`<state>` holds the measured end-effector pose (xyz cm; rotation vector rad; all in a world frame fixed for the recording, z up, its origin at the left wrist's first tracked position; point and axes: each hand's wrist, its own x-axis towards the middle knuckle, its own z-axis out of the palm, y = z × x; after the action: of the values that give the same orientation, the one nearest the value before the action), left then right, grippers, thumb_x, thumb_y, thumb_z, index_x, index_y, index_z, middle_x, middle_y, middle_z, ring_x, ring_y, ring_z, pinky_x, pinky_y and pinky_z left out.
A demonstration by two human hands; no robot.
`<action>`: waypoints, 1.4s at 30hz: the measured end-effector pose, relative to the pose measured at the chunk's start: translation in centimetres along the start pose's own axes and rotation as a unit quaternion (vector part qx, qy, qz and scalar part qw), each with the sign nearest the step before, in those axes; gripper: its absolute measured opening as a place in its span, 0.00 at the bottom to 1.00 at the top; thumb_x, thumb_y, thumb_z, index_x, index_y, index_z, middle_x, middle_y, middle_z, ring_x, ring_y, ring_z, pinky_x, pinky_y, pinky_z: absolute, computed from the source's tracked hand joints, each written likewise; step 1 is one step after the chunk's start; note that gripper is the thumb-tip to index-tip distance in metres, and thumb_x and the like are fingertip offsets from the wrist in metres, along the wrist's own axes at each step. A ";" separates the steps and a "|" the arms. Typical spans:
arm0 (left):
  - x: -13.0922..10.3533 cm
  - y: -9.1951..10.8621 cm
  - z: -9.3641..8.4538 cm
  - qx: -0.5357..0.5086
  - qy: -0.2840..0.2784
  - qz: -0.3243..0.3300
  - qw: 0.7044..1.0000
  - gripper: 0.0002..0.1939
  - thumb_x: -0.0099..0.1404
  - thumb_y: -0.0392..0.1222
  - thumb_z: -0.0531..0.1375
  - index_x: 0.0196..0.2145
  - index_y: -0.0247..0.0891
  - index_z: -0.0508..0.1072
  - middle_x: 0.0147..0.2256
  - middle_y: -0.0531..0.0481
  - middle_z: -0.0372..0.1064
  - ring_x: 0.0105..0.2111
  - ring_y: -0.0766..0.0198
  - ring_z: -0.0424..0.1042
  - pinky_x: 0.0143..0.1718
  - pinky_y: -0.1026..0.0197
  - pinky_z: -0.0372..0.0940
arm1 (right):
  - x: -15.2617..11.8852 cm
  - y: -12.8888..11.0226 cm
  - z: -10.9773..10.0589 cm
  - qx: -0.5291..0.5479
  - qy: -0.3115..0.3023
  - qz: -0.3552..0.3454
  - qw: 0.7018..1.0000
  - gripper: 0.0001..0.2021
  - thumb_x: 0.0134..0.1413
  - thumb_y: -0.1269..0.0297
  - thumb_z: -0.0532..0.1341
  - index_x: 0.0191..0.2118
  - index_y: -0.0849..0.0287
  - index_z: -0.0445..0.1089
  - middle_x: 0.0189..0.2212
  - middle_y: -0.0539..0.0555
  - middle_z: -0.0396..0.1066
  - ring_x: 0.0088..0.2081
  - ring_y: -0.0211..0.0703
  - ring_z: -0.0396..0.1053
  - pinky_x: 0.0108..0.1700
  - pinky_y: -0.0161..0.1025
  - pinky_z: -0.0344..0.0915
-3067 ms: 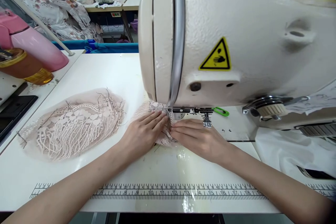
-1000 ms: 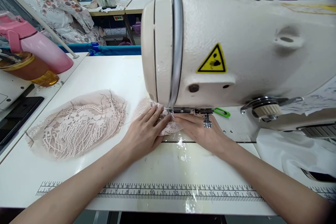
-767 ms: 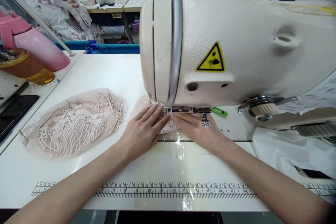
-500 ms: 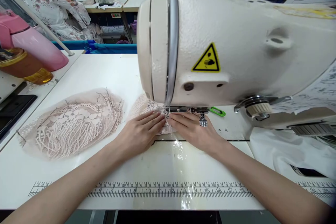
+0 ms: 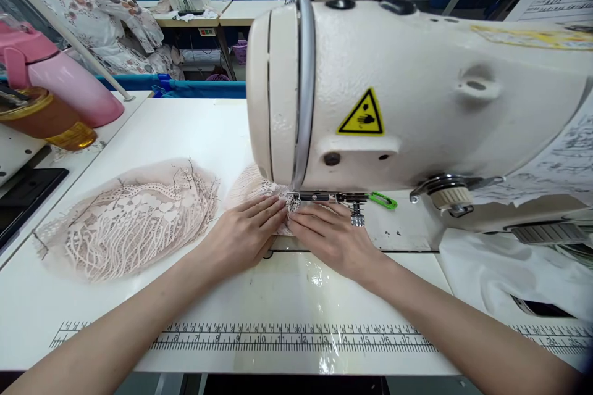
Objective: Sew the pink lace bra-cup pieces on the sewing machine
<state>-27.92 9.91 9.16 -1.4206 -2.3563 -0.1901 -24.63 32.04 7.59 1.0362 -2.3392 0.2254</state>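
Observation:
A pale pink lace piece (image 5: 252, 188) lies under the head of the white sewing machine (image 5: 393, 86), partly hidden by my hands. My left hand (image 5: 248, 228) rests flat on its left side, fingers stretched toward the needle area. From the right, my right hand (image 5: 331, 237) lies on the lace too, with extended fingers and fingertips close to the presser foot; the metal guide (image 5: 319, 196) passes above those fingers. Only a small patch of lace shows between both hands. Another pile of pink lace (image 5: 134, 222) with loose dark threads sits to the left.
A green thread snipper (image 5: 383, 200) lies behind my right hand. White cloth (image 5: 482, 271) partly covers a phone at right. At left are a pink bottle (image 5: 74, 83), a brown cup (image 5: 50, 117) and a dark phone (image 5: 32, 197). A printed ruler (image 5: 278, 338) runs along the front edge.
My right hand has shifted slightly left and toward me, its fingers nearer the left hand. The left hand has barely moved. The camera view has tilted a little.

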 end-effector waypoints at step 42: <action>0.5 1.9 0.5 0.040 -0.006 -0.073 0.996 0.19 0.71 0.41 0.52 0.55 0.31 0.70 0.53 0.40 0.71 0.54 0.52 0.71 0.61 0.47 0.60 | -0.7 0.8 -0.7 -0.100 -0.046 0.054 0.992 0.20 0.57 0.82 0.52 0.44 0.54 0.74 0.48 0.48 0.75 0.38 0.41 0.73 0.37 0.44 0.65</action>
<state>-26.59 11.41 8.71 -1.2168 -2.4510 -0.1246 -24.51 33.26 7.79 0.8408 -2.4441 -0.0169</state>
